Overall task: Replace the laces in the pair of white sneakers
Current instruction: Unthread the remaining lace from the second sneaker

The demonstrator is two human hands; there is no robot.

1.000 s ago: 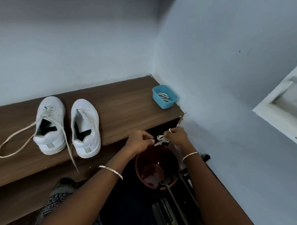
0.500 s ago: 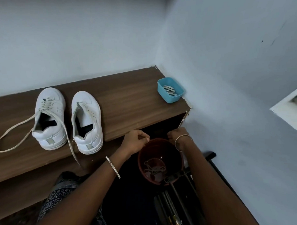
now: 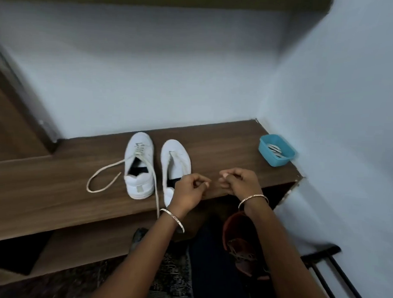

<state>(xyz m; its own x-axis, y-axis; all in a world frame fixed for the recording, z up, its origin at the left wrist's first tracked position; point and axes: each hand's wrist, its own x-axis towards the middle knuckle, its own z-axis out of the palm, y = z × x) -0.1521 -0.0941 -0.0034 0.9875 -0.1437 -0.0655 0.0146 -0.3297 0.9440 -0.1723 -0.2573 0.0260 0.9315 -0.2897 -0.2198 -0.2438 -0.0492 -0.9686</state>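
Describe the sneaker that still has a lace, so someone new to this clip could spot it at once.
On the brown shelf against the pale wall stand two white sneakers, toes to the wall. Take the left sneaker, farther from the blue tub. Unlike its neighbour, it has a lace threaded near the toe, the long ends trailing over the shelf.

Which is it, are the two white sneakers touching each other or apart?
Apart. The head view shows a strip of wooden shelf between the laced sneaker and the other sneaker.
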